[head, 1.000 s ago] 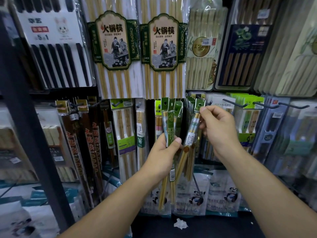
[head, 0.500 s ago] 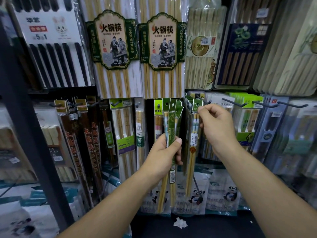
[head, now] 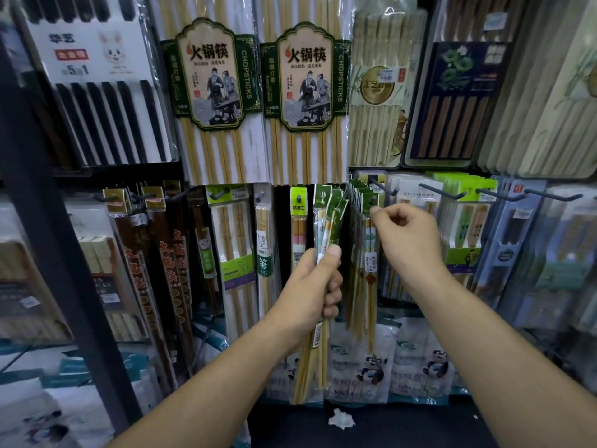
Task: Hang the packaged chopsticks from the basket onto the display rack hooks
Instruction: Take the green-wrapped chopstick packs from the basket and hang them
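Chopsticks sealed in narrow clear sleeves make up the bundle (head: 324,227) that the left hand (head: 310,286) grips upright around its middle, with fingers and thumb wrapped tight. Three green header cards fan out above the thumb, and the wooden tips hang below the wrist. Just to its right, a row of hung packs (head: 355,202) of the same kind crowds one hook (head: 372,199). The right hand (head: 408,240) pinches the green header of the front pack (head: 370,270), which hangs straight down on that hook with a white price label on its face. Further right, four dark hooks (head: 442,193) jut out in front of other packs. Above, two large packs (head: 210,92) labelled CHOPSTICKS hang side by side, each holding pale sticks. Below, two panda-printed bags (head: 371,367) stand on a dark shelf (head: 420,428), where one crumpled white scrap (head: 341,418) lies.
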Available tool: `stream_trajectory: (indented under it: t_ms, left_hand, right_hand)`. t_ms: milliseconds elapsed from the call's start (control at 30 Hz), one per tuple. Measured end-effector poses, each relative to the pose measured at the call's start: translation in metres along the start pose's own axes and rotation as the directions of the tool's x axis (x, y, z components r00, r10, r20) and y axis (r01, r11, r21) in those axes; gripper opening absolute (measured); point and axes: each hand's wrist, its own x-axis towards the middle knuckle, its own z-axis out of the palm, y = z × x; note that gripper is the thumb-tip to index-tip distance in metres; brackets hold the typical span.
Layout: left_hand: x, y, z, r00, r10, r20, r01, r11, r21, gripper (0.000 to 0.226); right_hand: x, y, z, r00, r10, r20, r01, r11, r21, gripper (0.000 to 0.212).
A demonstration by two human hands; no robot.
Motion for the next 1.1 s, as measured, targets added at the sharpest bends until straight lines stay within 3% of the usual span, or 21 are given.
stream_trajectory:
  t_ms: [167, 300, 500, 667, 800, 1100]
  left_hand:
    - [0.000, 0.001, 0.001, 1.000, 0.001, -0.020, -0.002, 0.999, -0.033, 0.023]
    - [0.002, -0.004, 0.003, 0.998, 0.057, -0.013, -0.055, 0.991, 0.120, 0.017]
    - [0.002, -0.009, 0.008, 0.992, 0.121, 0.028, -0.124, 0.974, 0.192, 0.008]
    - [0.002, -0.007, 0.006, 0.995, 0.074, -0.064, -0.055, 0.964, 0.262, 0.056]
    - [0.007, -0.005, 0.003, 0.992, 0.090, -0.083, -0.071, 0.976, 0.207, 0.028]
    - [0.016, -0.002, 0.013, 0.992, 0.097, -0.081, -0.077, 0.973, 0.219, 0.023]
  right_hand:
    - [-0.015, -0.007, -0.006, 0.997, -0.054, -0.053, 0.055, 0.998, 0.029, 0.022]
    - [-0.033, -0.024, -0.004, 0.981, -0.141, 0.136, 0.121, 0.982, 0.146, 0.019]
    - [-0.030, -0.034, -0.003, 0.988, -0.053, 0.148, 0.029, 0.986, 0.163, 0.017]
    - [-0.025, -0.031, -0.006, 0.986, -0.007, 0.168, -0.024, 0.982, 0.186, 0.018]
    - [-0.015, -0.030, -0.010, 0.990, 0.055, 0.128, -0.079, 0.978, 0.194, 0.030]
    - [-0.003, -0.023, -0.009, 0.993, 0.071, 0.092, -0.081, 0.990, 0.112, 0.024]
